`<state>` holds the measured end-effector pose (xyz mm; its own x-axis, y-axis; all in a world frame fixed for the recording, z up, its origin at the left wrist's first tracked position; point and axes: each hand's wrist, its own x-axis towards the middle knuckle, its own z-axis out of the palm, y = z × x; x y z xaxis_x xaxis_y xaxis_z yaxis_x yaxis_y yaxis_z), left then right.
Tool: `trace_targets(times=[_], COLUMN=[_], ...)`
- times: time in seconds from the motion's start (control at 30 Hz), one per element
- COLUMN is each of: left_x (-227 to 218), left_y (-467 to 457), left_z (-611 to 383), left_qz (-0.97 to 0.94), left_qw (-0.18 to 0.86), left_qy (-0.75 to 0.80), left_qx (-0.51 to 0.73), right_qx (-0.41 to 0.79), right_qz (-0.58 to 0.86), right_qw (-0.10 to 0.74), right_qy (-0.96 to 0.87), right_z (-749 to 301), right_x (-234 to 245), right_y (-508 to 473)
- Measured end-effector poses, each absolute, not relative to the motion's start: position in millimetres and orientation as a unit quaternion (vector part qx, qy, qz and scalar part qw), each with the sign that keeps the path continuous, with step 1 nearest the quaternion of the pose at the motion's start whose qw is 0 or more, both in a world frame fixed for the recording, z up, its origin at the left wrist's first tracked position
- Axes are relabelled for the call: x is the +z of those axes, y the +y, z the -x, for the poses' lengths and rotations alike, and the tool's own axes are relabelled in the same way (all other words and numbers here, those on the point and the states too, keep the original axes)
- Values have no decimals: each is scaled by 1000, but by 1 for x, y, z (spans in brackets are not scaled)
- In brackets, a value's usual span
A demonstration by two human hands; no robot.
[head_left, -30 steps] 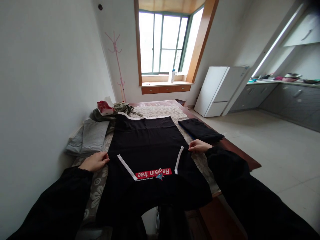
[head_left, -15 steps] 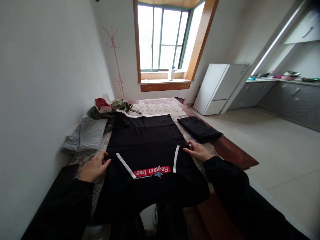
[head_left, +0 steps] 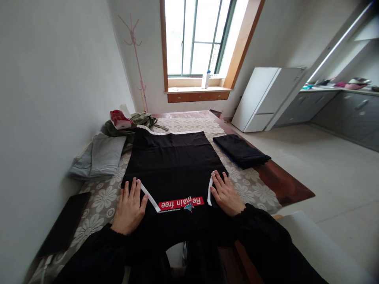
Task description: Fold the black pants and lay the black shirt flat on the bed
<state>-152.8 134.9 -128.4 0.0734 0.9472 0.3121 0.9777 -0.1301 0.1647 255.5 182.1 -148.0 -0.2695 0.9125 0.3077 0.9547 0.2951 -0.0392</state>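
Observation:
A black T-shirt (head_left: 173,161) with white sleeve trim and a red "Remain free" label (head_left: 181,203) lies flat on the table, its sleeves folded inward. My left hand (head_left: 130,206) rests flat on its left side, fingers stretched out, beside the white trim. Flat on the right side lies my right hand (head_left: 226,193), fingers extended next to the other white trim. Neither hand holds anything.
A folded black garment (head_left: 241,151) lies to the right on the flowered lace tablecloth (head_left: 251,188). Folded grey clothes (head_left: 102,156), an olive garment and a red-and-white item (head_left: 120,118) sit at the left and back. A dark tablet (head_left: 63,225) lies near left. White fridge (head_left: 263,98) beyond.
Both hands have let go of the folded sleeve edges and moved inward and nearer, now lying flat on the shirt. The camera has tilted down and moved closer.

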Motion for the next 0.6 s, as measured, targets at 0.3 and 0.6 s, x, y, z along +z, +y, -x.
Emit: trace_targets(times=[0.3,0.6], left_x=[-122,-106], left_y=[133,131], left_z=[152,148], left_qz=[698,700], left_qw=[65,55], left_qy=[-701,-706], left_qx=[-130,-97], right_qx=[-88,-76], right_qz=[599,609], right_qw=[153,119], right_qy=[-781,-780], right_z=[-263,-266], right_x=[-144,-149], right_y=[185,189])
